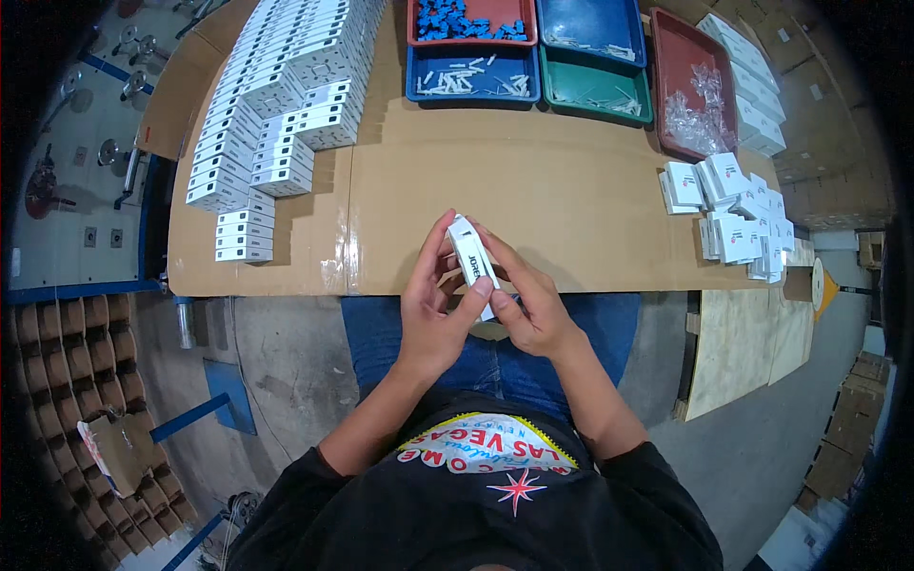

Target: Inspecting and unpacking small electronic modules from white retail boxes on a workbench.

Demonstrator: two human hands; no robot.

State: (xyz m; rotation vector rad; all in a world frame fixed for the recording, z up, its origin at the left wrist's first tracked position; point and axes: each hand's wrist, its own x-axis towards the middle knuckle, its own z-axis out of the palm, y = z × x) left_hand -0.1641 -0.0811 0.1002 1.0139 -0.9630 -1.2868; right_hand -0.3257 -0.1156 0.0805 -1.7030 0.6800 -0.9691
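A small white carton [469, 255] with dark print is held between my two hands, just above the table's near edge and over my lap. My left hand [438, 314] grips its left side, thumb pressed on the lower part of the face. On the other side my right hand [535, 309] has its fingers behind the carton and its thumb near the lower end. The carton stands tilted, its narrow printed side toward me. Its far side is hidden by my fingers.
Stacked white cartons [276, 105] fill the table's left. More white packets [738, 214] lie heaped at right. Along the back stand a red tray [522, 42] of blue parts, blue trays [415, 78], a green tray [571, 107] and a dark red tray [665, 57] with clear plastic pieces.
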